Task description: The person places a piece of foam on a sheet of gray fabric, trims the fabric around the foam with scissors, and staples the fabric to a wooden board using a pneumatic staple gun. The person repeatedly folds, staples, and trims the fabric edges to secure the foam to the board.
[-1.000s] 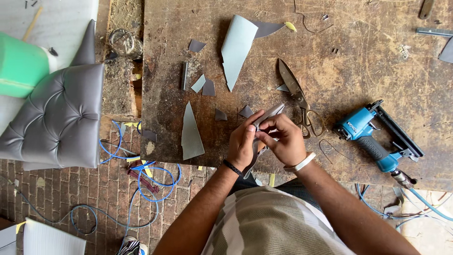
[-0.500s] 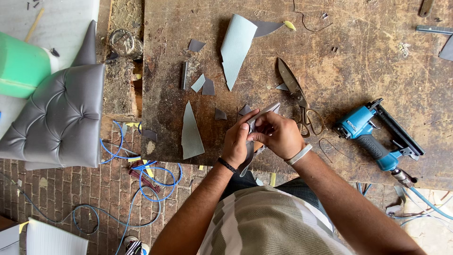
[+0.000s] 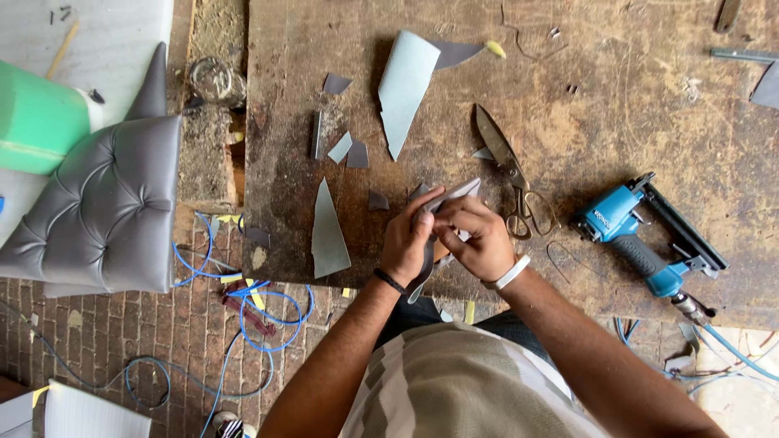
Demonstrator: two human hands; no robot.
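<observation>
Both hands meet over the near edge of a worn wooden workbench (image 3: 617, 105). My left hand (image 3: 408, 241) and my right hand (image 3: 477, 237) together grip a narrow grey strip of leatherette (image 3: 451, 195), whose upper end sticks out above the fingers and whose lower end hangs down between the wrists. A pair of metal scissors (image 3: 510, 170) lies shut just right of my right hand. A blue pneumatic staple gun (image 3: 641, 235) rests farther right.
Grey offcuts lie on the bench: a large pale piece (image 3: 404, 88), a pointed one (image 3: 328, 234), several small scraps (image 3: 347, 150). A grey tufted cushion (image 3: 105, 203) and a green roll (image 3: 36, 122) sit left. Blue hose (image 3: 268, 316) loops over the brick floor.
Both hands have shifted slightly up and left with the strip, and the fingers have reworked their hold on it. Everything on the bench stays where it was.
</observation>
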